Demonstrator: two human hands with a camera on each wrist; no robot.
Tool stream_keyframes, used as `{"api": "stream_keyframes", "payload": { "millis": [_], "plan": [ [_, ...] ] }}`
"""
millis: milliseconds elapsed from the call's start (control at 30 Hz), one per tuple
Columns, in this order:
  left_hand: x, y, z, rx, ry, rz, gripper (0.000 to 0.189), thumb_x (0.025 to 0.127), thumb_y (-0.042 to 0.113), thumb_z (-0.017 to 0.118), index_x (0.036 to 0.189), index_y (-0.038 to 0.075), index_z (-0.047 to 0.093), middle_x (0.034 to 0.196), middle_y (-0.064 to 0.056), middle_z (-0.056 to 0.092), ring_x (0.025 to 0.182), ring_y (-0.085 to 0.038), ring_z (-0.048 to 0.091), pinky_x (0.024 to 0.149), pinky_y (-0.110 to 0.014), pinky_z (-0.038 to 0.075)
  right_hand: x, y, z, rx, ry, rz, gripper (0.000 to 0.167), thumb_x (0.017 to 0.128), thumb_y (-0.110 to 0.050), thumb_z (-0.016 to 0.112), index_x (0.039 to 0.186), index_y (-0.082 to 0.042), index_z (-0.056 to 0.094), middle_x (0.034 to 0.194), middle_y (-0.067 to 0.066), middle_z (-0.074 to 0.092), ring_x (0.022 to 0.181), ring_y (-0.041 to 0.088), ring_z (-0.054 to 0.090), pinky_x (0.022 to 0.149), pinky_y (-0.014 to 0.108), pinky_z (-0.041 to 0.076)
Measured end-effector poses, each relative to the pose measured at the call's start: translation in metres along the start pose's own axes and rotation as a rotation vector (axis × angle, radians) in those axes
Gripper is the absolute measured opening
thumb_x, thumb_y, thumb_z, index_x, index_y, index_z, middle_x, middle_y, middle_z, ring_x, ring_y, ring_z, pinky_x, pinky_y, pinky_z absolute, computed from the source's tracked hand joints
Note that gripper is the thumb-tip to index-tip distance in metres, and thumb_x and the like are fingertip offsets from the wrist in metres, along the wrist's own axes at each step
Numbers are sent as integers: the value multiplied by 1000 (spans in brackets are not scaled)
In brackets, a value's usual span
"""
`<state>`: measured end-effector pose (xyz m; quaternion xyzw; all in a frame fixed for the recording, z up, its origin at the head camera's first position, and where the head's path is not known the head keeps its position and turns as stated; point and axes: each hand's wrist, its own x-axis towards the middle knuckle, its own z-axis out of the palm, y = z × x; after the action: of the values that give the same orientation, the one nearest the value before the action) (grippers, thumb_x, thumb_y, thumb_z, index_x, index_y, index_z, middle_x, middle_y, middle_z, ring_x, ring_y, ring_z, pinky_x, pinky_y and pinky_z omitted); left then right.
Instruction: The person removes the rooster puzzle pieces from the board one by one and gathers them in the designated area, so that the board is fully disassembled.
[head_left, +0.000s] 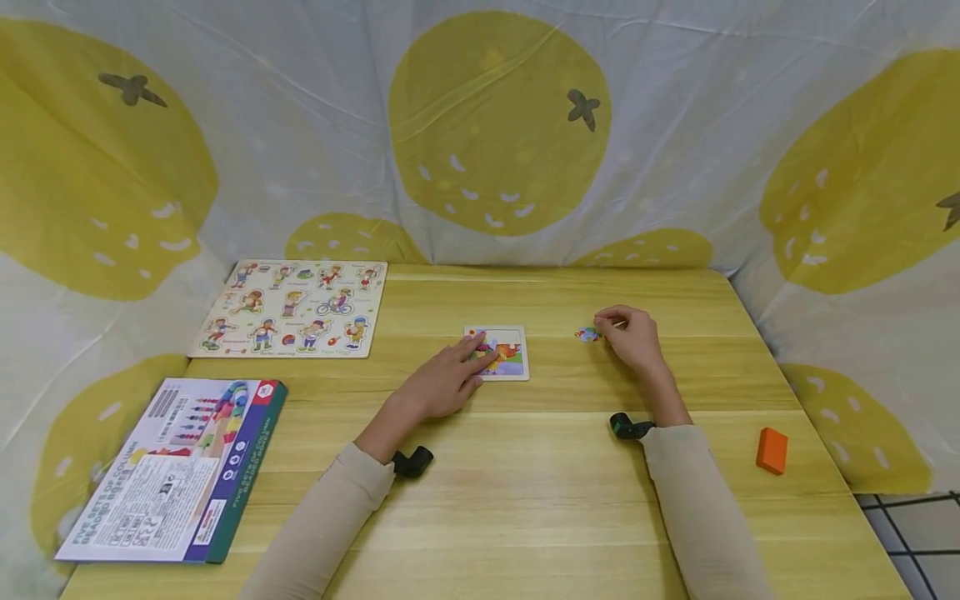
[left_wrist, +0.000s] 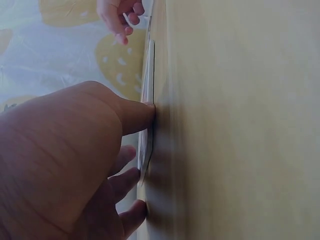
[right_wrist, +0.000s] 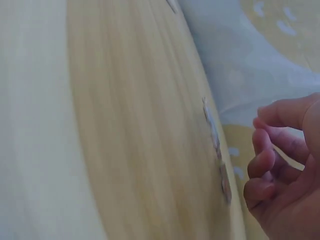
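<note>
A small square puzzle board (head_left: 517, 329) with a colourful picture lies at the middle of the table, its pale frame showing. My left hand (head_left: 442, 381) rests on its left part with fingers extended over the picture. In the left wrist view the thumb (left_wrist: 137, 116) touches the board's edge (left_wrist: 150, 75). To the right, my right hand (head_left: 632, 337) pinches a thin puzzle piece (left_wrist: 128, 19) between thumb and fingers, mostly hidden by them. Loose puzzle pieces (head_left: 587, 334) lie by its fingertips; the right wrist view shows these pieces (right_wrist: 212, 130) flat on the table, below the hand.
A peg puzzle board (head_left: 300, 287) with sports figures lies at the back left. In front of it is a bead-toy box (head_left: 180, 467). An orange block (head_left: 772, 451) sits near the right edge. Behind the wooden table (head_left: 525, 500) hangs a lemon-print cloth (head_left: 660, 125).
</note>
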<state>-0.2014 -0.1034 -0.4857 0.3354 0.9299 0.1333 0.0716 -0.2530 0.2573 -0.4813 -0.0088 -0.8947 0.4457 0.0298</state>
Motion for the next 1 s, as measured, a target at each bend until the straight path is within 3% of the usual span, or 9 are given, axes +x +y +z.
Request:
{"api": "stream_keyframes", "payload": {
  "millis": [233,400,667,1000],
  "plan": [
    [-5,5,-2,16,39,6,55,110,29,49,162,17,37,171,-13,26,157,-35,28,125,-55,29,-1,-23,27,59,-73,-86,25,102,-24,66,116,-5,75,100,13,70,81,25,64,64,23,50],
    [-10,11,-5,40,18,24,55,109,33,50,161,14,39,168,-14,31,155,-38,30,127,-53,27,1,-35,48,62,-102,-124,22,101,-25,67,112,-8,77,101,10,70,82,20,59,67,26,49],
    [-16,14,-4,48,7,30,57,109,33,50,161,12,38,169,-12,30,155,-34,32,125,-53,30,2,-51,79,103,-175,-141,22,101,-26,69,112,-10,77,106,10,75,92,22,65,81,31,52],
    [-16,13,-5,32,-37,17,57,110,34,47,162,12,34,171,-8,27,158,-31,26,126,-54,29,3,-67,103,135,-247,-168,21,100,-23,70,112,-8,77,104,9,75,89,20,66,77,29,53]
  ]
}}
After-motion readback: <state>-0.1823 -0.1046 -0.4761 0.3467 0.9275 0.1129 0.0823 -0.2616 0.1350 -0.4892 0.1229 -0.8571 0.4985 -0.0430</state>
